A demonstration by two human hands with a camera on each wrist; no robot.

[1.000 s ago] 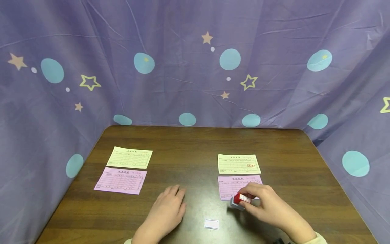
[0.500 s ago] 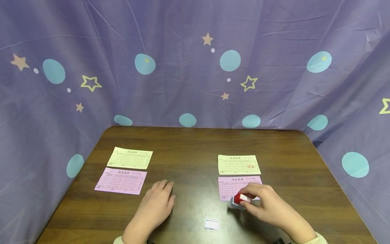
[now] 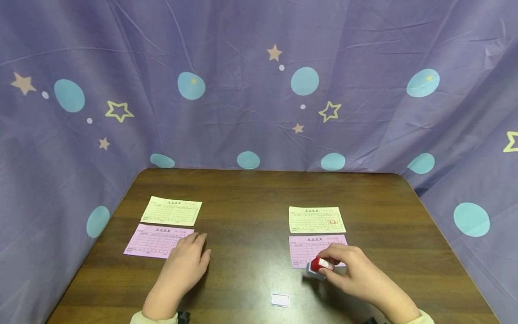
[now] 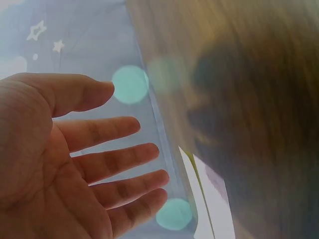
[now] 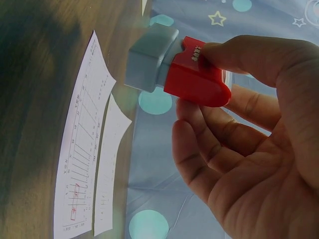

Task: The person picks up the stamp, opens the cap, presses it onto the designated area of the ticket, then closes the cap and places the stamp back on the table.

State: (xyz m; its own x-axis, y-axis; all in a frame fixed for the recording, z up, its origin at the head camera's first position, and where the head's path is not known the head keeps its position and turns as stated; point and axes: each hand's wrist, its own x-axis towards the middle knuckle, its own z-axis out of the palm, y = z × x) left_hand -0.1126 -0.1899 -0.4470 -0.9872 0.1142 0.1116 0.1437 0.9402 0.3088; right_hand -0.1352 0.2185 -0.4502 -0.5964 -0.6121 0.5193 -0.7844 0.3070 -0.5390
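Observation:
My right hand [image 3: 356, 274] pinches a stamp [image 5: 197, 74] between thumb and fingers. The stamp has a red handle and a grey-blue base, and is tilted over the front edge of the right pink form [image 3: 301, 252]. Behind that lies a yellow form [image 3: 309, 220] with a red boxed mark. A red mark also shows on the nearer sheet [image 5: 82, 149] in the right wrist view. My left hand [image 3: 182, 261], fingers straight and spread, is over the right side of the left pink form [image 3: 147, 240], partly hiding it. It holds nothing in the left wrist view [image 4: 99, 164].
Another yellow form [image 3: 171, 210] lies behind the left pink one. A small white rectangle with a blue border [image 3: 280, 300] is near the table's front middle. The brown wooden table [image 3: 243, 198] is enclosed by a purple patterned curtain [image 3: 226, 90].
My left hand has moved leftward from mid-table to the left pink form and now covers part of it. My right hand and the stamp have stayed in place.

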